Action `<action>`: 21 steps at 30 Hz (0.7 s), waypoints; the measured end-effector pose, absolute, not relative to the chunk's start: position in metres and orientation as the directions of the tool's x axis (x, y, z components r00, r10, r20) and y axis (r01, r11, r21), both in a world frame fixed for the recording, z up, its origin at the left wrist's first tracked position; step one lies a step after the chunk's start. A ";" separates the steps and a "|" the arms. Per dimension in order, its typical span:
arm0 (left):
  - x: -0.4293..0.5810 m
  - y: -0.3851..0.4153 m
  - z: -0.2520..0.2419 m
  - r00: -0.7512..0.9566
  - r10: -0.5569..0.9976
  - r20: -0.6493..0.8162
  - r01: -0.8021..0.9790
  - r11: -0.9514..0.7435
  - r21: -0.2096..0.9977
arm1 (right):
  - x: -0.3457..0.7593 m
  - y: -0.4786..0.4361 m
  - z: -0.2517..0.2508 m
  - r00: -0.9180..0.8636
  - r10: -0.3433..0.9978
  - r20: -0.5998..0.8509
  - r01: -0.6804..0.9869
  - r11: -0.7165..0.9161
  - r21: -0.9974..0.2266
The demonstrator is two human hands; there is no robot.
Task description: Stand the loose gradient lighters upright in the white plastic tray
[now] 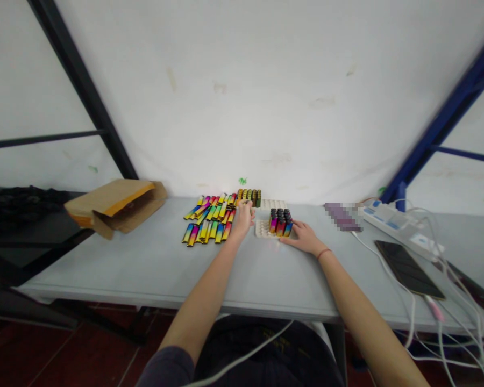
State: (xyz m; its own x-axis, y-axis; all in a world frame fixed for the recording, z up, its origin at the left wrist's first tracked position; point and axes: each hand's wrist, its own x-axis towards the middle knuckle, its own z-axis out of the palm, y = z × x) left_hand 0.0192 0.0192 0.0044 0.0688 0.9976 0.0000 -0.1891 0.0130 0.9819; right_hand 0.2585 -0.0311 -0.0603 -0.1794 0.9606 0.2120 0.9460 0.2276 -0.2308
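My left hand is closed in a pinch above the gap between the loose pile and the trays. Whatever its fingers hold is too small to make out. My right hand grips the right front corner of a white tray, thumb along the front edge and fingers at the side. Black-topped, rainbow-coloured lighters stand upright in that tray's right part, while its left holes show bare. Left of my left hand, many shiny multicoloured lighter-shaped pieces lie flat in loose rows.
Behind my left hand stands a block of gold-topped upright pieces, beside a second white tray. An open cardboard box lies at left. On the right are a phone, a power strip and white cables.
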 end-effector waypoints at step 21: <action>0.015 0.001 0.013 0.561 0.752 0.347 0.209 -0.534 0.819 | 0.261 -0.031 -0.062 -0.194 0.952 0.235 0.935 0.252 -0.248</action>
State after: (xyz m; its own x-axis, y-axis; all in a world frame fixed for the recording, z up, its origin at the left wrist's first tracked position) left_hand 0.0148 0.0013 0.0134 0.5606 0.7517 0.3473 0.2086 -0.5341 0.8193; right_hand 0.2607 -0.0308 -0.0623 -0.1942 0.9524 0.2349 0.9353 0.2519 -0.2483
